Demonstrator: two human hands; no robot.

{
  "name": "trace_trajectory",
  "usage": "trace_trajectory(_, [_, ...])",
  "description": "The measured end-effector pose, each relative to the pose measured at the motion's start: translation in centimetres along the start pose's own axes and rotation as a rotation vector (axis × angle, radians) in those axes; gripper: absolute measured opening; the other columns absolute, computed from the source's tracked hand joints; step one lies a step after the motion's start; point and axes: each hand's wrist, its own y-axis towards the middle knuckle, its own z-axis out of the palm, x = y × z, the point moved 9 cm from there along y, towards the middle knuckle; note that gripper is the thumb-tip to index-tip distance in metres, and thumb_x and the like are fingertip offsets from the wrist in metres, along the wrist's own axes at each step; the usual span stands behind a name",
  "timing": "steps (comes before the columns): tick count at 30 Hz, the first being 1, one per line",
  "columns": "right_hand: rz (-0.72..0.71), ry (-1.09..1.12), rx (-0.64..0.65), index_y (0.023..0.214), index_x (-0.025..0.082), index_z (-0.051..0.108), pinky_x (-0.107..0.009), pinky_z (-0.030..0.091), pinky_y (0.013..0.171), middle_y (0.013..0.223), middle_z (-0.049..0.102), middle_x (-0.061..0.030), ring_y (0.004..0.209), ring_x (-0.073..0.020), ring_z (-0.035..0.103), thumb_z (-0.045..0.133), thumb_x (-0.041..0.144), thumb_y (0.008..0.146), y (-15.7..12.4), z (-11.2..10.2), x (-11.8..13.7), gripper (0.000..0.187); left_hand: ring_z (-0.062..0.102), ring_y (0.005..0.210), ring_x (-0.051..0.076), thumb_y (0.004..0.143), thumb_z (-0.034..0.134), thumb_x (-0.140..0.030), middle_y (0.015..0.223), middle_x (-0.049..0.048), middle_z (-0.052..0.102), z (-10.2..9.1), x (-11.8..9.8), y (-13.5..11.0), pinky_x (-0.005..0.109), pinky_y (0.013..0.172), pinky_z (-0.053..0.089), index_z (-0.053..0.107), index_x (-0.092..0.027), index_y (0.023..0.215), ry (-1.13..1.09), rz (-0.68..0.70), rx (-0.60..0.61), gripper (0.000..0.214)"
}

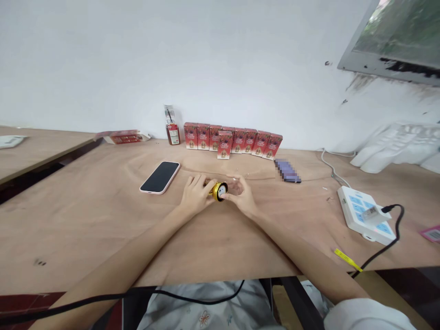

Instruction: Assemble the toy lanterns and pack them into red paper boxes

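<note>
Above the middle of the table, my left hand (pixel 195 195) is closed around a small gold lantern-like ornament (pixel 215 190). The ornament lies tipped on its side, its dark-rimmed end with a white round disc turned toward my right hand (pixel 244 200). My right thumb presses on that disc, while the other fingers curve behind it. Something clear and shiny shows by the right fingers, too faint to make out. Behind my hands stands a row of several small red boxes (pixel 239 140), with one box (pixel 224 145) set in front of the others.
A phone (pixel 160 177) lies left of my hands, and a pixelated purple device (pixel 287 170) lies to the right. A bottle (pixel 173 132) stands by the wall. Farther right are a white power strip (pixel 354 206) with a plugged-in charger and white moulded shapes (pixel 395 146).
</note>
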Motion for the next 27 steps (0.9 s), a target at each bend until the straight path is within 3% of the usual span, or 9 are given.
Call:
trace_trajectory(4, [0.23, 0.305, 0.171, 0.09, 0.022, 0.054, -0.026, 0.052, 0.065, 0.082, 0.062, 0.0022, 0.072, -0.0134, 0.063, 0.086, 0.039, 0.048, 0.1, 1.6, -3.2, 0.056, 0.054, 0.084, 0.024, 0.084, 0.053, -0.035, 0.095, 0.0102, 0.063, -0.3, -0.8, 0.0, 0.036, 0.068, 0.033, 0.063, -0.025, 0.107, 0.058, 0.067, 0.003, 0.028])
trace_trajectory(9, [0.229, 0.306, 0.191, 0.082, 0.021, 0.052, -0.023, 0.052, 0.059, 0.074, 0.061, 0.0046, 0.064, -0.0113, 0.061, 0.086, 0.036, 0.046, 0.0, 1.9, -3.7, 0.052, 0.058, 0.094, 0.024, 0.089, 0.047, -0.028, 0.107, 0.0094, 0.065, -0.5, -0.9, 0.2, 0.038, 0.077, 0.037, 0.064, -0.03, 0.108, 0.032, 0.05, 0.021, 0.027])
trace_trajectory(15, [0.114, 0.166, 0.248, 0.122, 0.025, 0.044, -0.026, 0.055, 0.064, 0.089, 0.067, -0.001, 0.07, -0.0133, 0.066, 0.073, 0.036, 0.071, -0.8, 2.6, -2.4, 0.059, 0.048, 0.123, 0.025, 0.093, 0.041, -0.026, 0.131, 0.0075, 0.055, -1.0, -1.3, 0.0, 0.045, 0.098, 0.03, 0.057, -0.033, 0.121, -0.097, 0.069, -0.076, 0.032])
trace_trajectory(19, [0.114, 0.198, 0.155, 0.107, 0.022, 0.054, -0.029, 0.057, 0.066, 0.082, 0.069, -0.001, 0.067, -0.0147, 0.067, 0.073, 0.035, 0.071, -0.7, 2.1, -2.2, 0.043, 0.034, 0.13, 0.034, 0.085, 0.057, -0.031, 0.14, 0.0135, 0.041, -1.4, -0.6, 0.1, 0.052, 0.102, 0.024, 0.049, -0.031, 0.129, -0.081, -0.12, -0.13, 0.045])
trace_trajectory(21, [0.147, 0.214, 0.076, 0.101, 0.021, 0.057, -0.028, 0.057, 0.064, 0.079, 0.069, -0.0006, 0.065, -0.0141, 0.066, 0.074, 0.035, 0.07, -0.5, 1.5, -2.6, 0.038, 0.034, 0.127, 0.038, 0.078, 0.064, -0.031, 0.14, 0.0178, 0.035, -1.3, 0.1, 0.2, 0.055, 0.099, 0.028, 0.046, -0.027, 0.131, -0.138, -0.228, -0.116, 0.056])
trace_trajectory(24, [0.182, 0.252, -0.056, 0.097, 0.02, 0.058, -0.027, 0.057, 0.062, 0.079, 0.068, 0.0002, 0.062, -0.0129, 0.065, 0.075, 0.034, 0.067, -0.3, 0.4, -3.1, 0.037, 0.051, 0.109, 0.03, 0.075, 0.065, -0.028, 0.133, 0.0177, 0.036, -0.4, 0.8, 0.4, 0.048, 0.089, 0.044, 0.039, -0.022, 0.134, -0.457, -0.28, -0.039, 0.065])
trace_trajectory(27, [0.183, 0.287, -0.129, 0.093, 0.02, 0.058, -0.026, 0.057, 0.06, 0.079, 0.068, 0.001, 0.062, -0.0121, 0.065, 0.077, 0.032, 0.065, -0.2, -0.1, -3.1, 0.036, 0.057, 0.102, 0.022, 0.082, 0.058, -0.032, 0.135, 0.014, 0.034, 0.6, 0.6, 0.5, 0.036, 0.081, 0.053, 0.034, -0.026, 0.137, -0.825, -0.269, 0.046, 0.06])
